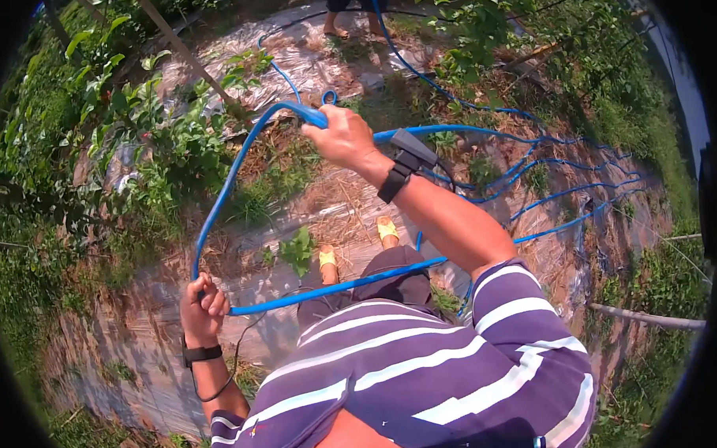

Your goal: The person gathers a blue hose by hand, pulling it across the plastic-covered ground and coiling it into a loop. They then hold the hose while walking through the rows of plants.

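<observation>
A long blue hose runs through both my hands. My left hand, low on the left, is closed around it where it bends sharply. From there one stretch crosses in front of my body to the right, and another arcs upward to my right hand. That right hand is raised ahead of me, its fingers wrapped round the hose. Past it the hose continues right and joins several blue loops lying on the ground. Each wrist wears a black strap, the right one with a dark box-shaped device on it.
Silvery plastic sheeting with dry straw covers the ground. Leafy plants grow at the left and upper right, with a slanting wooden pole among them. Another person's feet show at the top. A pole lies at right.
</observation>
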A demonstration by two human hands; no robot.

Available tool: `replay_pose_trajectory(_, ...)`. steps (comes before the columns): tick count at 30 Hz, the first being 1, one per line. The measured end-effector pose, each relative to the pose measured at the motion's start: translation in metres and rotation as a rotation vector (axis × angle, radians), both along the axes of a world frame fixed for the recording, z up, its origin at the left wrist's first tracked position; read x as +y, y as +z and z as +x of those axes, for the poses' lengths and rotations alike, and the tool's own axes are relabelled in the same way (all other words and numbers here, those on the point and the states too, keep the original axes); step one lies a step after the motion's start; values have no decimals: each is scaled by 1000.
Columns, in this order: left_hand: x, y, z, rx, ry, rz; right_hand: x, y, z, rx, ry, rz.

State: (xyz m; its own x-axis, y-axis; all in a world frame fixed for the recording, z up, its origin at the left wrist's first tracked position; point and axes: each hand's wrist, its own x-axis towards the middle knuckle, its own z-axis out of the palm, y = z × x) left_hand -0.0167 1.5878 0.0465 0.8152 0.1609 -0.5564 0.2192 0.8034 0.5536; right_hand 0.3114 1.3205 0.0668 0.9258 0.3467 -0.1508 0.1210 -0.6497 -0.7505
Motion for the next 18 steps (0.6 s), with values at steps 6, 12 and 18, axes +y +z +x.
replay_pose_trajectory(6, 0, -121, -65, 3, -105, -226, 163, 202, -205, -1, 1057, 775)
replay_pose_trajectory(12, -43, -117, -24, -100, -7, -84, 115, 163, -164, -150, 822, 577)
replay_pose_trajectory(18, -41, -79, -9, -124, -89, 195, 48, 74, -142, -289, 791, 414)
